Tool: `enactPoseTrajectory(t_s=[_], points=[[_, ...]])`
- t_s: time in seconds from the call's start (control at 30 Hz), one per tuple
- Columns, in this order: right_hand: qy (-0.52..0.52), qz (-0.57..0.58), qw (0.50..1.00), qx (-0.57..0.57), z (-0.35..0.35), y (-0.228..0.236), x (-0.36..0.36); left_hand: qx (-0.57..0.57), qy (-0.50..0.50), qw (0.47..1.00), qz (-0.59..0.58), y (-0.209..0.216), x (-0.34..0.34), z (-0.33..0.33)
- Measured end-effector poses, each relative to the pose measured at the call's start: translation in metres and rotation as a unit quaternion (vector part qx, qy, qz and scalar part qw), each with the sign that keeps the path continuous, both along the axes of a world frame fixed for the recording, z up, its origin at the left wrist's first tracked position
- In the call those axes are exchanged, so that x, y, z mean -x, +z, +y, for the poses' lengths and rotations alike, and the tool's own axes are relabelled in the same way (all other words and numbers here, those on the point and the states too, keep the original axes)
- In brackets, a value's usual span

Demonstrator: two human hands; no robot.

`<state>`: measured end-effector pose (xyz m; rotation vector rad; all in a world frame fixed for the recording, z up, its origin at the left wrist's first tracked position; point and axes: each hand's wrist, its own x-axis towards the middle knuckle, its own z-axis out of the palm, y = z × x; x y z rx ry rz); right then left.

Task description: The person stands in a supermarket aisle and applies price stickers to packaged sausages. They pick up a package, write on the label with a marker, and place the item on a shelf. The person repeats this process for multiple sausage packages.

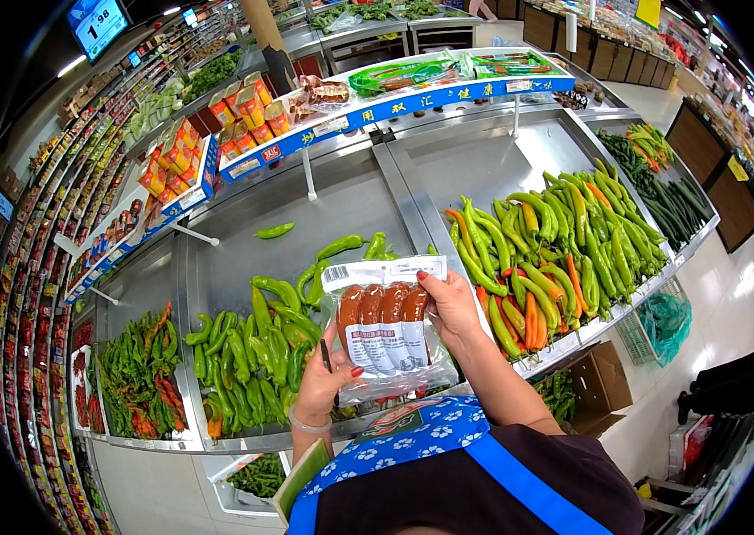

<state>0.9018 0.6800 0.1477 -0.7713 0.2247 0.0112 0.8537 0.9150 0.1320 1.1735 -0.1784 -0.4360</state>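
Note:
Both hands hold up a clear vacuum pack of sausages [381, 308] with a white printed label. Reddish-brown sausages lie side by side behind the plastic. My right hand [451, 308] pinches the pack's upper right edge, thumb on the front. My left hand [322, 382] grips its lower left edge, and a thin dark pen-like stick [325, 355] shows between its fingers. Behind and below the pack, green peppers [257, 352] lie in a metal display bin [310, 223]. Long green, orange and red peppers [555, 254] are heaped to the right of my right hand.
A blue-edged shelf [377, 114] over the bins carries orange boxes [241, 107] and packaged sausages [413, 73]. Wrinkled green-red peppers [139, 370] fill the left bin. A cardboard box [598, 383] and a crate with green netting [665, 321] stand at the lower right.

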Motion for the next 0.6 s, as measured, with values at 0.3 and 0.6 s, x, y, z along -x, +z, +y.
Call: enactPoseTrajectory(t_s=[0.3,0.6], points=[[-0.007,-0.012,1.000,-0.015,0.001,-0.006,-0.001,-0.009,0.000,1.000,-0.005,-0.002,0.000,0.001],[0.069,-0.018,0.996,-0.044,-0.008,-0.035,0.006,0.064,0.032,0.996,0.060,-0.008,-0.003,-0.009]])
